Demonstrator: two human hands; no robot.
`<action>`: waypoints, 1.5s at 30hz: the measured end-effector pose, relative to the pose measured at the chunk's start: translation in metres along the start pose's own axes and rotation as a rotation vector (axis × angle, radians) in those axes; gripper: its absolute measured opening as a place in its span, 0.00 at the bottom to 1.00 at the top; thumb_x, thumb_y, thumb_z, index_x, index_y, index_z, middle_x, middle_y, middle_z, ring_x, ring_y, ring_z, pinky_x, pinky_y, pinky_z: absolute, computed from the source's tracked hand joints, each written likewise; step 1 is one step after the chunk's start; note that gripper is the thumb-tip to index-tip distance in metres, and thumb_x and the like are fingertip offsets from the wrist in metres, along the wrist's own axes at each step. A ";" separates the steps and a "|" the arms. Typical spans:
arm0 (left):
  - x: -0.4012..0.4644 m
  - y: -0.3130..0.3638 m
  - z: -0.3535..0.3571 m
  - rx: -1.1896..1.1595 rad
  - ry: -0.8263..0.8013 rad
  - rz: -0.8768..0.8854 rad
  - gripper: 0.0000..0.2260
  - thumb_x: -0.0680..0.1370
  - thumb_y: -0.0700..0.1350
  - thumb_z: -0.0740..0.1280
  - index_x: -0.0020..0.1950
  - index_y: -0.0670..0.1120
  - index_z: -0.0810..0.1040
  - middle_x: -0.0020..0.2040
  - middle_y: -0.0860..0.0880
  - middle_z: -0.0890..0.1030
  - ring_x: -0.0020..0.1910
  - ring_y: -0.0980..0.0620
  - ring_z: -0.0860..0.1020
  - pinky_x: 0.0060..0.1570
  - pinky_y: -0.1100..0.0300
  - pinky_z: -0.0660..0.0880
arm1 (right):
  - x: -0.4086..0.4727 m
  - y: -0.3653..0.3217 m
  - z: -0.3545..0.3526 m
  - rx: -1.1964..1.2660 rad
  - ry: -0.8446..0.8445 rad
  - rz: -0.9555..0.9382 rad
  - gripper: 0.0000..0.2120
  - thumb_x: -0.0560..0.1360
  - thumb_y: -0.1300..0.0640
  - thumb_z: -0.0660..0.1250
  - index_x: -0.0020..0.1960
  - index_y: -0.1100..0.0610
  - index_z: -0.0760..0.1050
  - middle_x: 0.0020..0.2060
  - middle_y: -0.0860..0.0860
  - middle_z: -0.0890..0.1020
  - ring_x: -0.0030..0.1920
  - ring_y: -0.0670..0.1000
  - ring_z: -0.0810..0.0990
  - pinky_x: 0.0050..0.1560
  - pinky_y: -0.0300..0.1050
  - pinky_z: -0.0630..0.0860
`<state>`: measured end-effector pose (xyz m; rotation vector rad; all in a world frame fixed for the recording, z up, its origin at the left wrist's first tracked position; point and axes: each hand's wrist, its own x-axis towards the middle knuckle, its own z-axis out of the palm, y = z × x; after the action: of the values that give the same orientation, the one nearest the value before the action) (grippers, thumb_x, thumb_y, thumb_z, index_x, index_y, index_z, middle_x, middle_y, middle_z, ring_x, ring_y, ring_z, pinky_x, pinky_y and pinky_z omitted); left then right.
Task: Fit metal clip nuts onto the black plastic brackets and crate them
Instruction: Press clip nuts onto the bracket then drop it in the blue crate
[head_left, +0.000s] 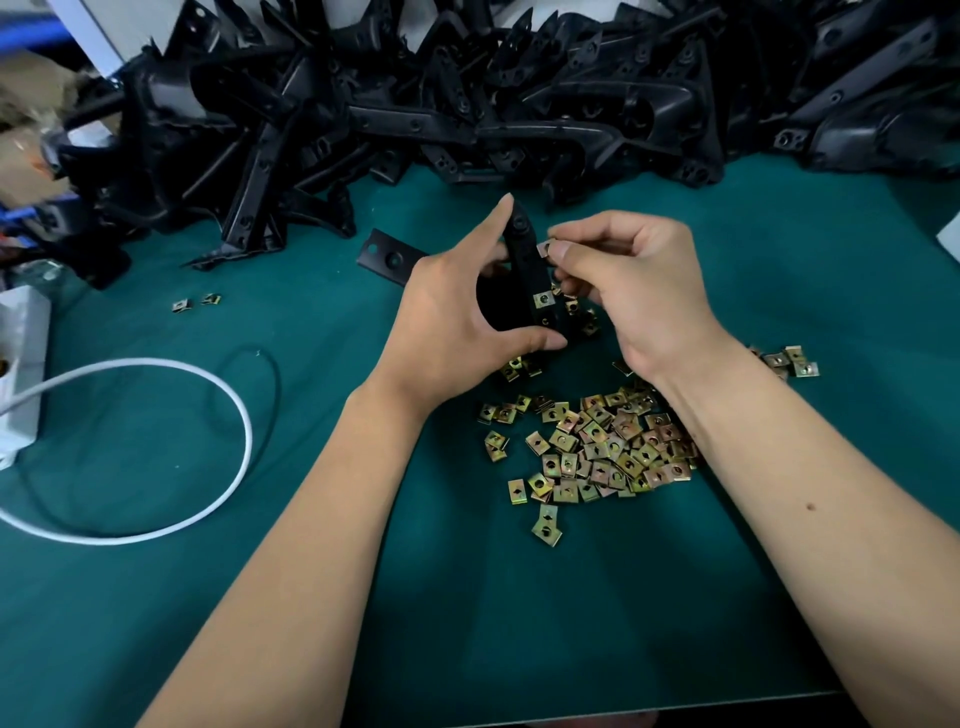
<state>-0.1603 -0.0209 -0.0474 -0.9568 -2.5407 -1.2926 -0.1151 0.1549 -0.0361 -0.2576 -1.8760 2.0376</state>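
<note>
my left hand (457, 306) grips the bracket (524, 270) upright at frame centre, one nut already on. right hand (628, 291) pinches a clip nut (544, 249) at its edge; next, line it up and push it on.

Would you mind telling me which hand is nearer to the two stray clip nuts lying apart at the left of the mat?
Left. The left hand, gripping the bracket, is closer to the stray clip nuts; the right hand sits farther right, beyond the bracket.
</note>
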 end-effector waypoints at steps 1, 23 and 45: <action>0.000 0.000 0.000 0.001 0.000 0.004 0.55 0.63 0.57 0.84 0.83 0.46 0.61 0.63 0.55 0.83 0.64 0.61 0.79 0.70 0.65 0.70 | 0.000 0.000 0.000 0.001 0.001 0.000 0.06 0.73 0.67 0.75 0.46 0.58 0.86 0.40 0.56 0.87 0.39 0.50 0.83 0.44 0.42 0.80; 0.000 0.009 0.007 -0.143 0.025 -0.032 0.54 0.63 0.58 0.84 0.82 0.44 0.61 0.67 0.50 0.81 0.68 0.59 0.77 0.74 0.58 0.69 | -0.007 -0.006 0.009 0.437 0.041 0.300 0.05 0.78 0.68 0.69 0.49 0.62 0.82 0.37 0.53 0.86 0.34 0.47 0.82 0.38 0.40 0.80; 0.000 0.012 0.006 0.075 0.041 0.005 0.56 0.61 0.58 0.85 0.82 0.43 0.62 0.62 0.52 0.84 0.59 0.60 0.79 0.59 0.78 0.67 | -0.010 -0.004 0.010 0.033 0.081 0.060 0.06 0.73 0.67 0.75 0.43 0.56 0.86 0.36 0.50 0.86 0.38 0.46 0.83 0.45 0.43 0.81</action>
<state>-0.1525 -0.0109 -0.0434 -0.9122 -2.5345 -1.1938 -0.1093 0.1426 -0.0323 -0.3858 -1.8046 2.0632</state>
